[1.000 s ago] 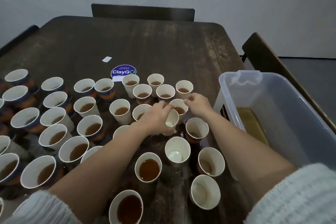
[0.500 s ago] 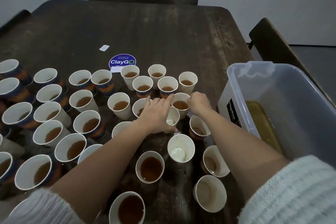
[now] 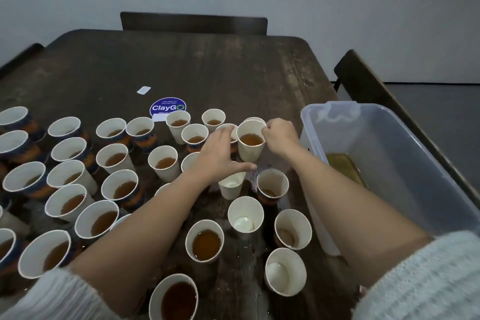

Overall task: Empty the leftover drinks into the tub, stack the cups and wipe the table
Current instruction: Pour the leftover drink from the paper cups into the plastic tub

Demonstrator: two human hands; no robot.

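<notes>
Right hand (image 3: 279, 139) was pinched on the rim of a paper cup (image 3: 251, 141) part-filled with brown drink, held just left of the clear tub (image 3: 384, 163). Left hand (image 3: 220, 156) lay fingers spread over an emptied cup (image 3: 232, 184), gripping nothing. Many filled cups stood across the dark tabletop (image 3: 207, 70); brown liquid pooled in the tub

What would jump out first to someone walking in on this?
The crowd of paper cups of brown drink covering the near and left of the dark table. Next, the right hand gripping one filled cup by its rim, beside the clear tub at the right, brown liquid pooled inside.
</notes>
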